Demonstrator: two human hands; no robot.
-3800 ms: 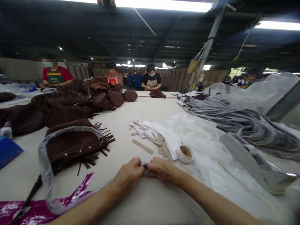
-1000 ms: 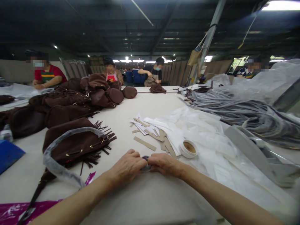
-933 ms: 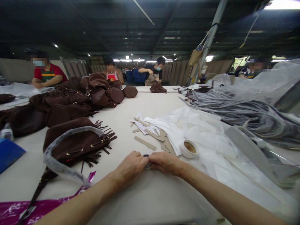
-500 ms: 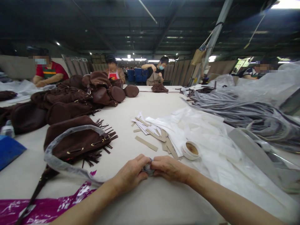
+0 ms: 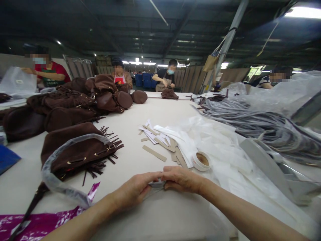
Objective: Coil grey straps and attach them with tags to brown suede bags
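Note:
My left hand [image 5: 136, 187] and my right hand [image 5: 178, 179] meet over the near part of the table. Both are closed on a small grey piece that looks wrapped in clear plastic [image 5: 157, 183], mostly covered by the fingers. To the left lies a dark brown drawstring bag [image 5: 72, 144] with fringe and gold eyelets. Its plastic-wrapped strap [image 5: 47, 167] loops over the front and passes behind my left forearm, so I cannot tell whether it joins the held piece. A roll of white tape [image 5: 201, 161] stands just beyond my right hand.
Tan and white strips [image 5: 154, 153] lie ahead beside white plastic sheets [image 5: 220, 144]. A grey tape dispenser [image 5: 265, 164] and bundled plastic-wrapped straps [image 5: 263, 120] are at right. Brown bags [image 5: 75, 100] pile at left, above a purple plastic bag [image 5: 50, 221]. Several co-workers [image 5: 165, 77] work across the table.
My left fingers have stretched out flatter over the held piece, and the hands stay together. The view has shifted slightly. At far left a co-worker now holds up a clear bag.

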